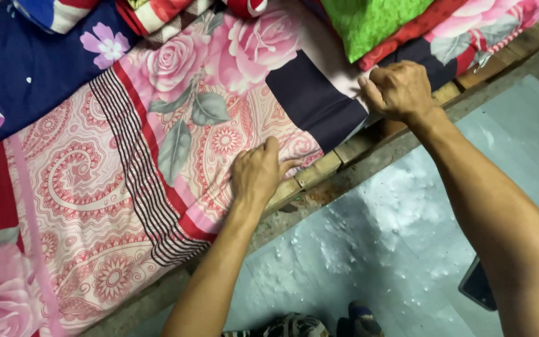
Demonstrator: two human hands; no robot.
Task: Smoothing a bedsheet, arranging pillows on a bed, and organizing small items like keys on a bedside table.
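A pink patterned bedsheet (101, 181) with rose prints, paisley swirls and dark stripes lies spread over a wooden slat platform (338, 156). My left hand (257, 171) rests fingers down on the sheet's near edge, pressing it against the slats. My right hand (397, 90) is closed on the sheet's edge further right, beside a dark navy panel (313, 100) of the fabric.
A navy cloth with a purple flower (32, 62) lies at the far left. Folded fabrics, green (369, 22), red and striped, are stacked along the far side. Below the platform is a grey wet-looking floor (369, 237); my sandalled feet (319, 324) show at the bottom.
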